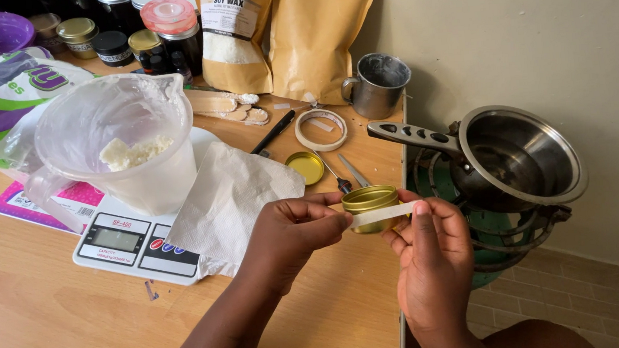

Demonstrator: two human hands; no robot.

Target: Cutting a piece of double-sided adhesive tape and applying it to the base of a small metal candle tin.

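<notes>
A small gold tin (pixel 370 200) sits pinched between both hands above the wooden table's (pixel 53 316) edge. The left hand (pixel 296 231) grips its side; the right hand (pixel 430 257) presses a pale tape strip (pixel 387 212) across it. Its underside is hidden. A cream wall (pixel 535 27) stands behind.

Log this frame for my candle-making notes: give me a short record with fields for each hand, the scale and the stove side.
left hand: left hand grips the small gold tin from its left side
right hand: right hand pulls a strip of white tape across the tin's side
scale: digital scale carries a clear plastic jug with white flakes inside
beside scale: white paper towel
loose lid: gold lid on the wooden table, near a tape roll
stove side: steel pot sits on a green burner
</notes>
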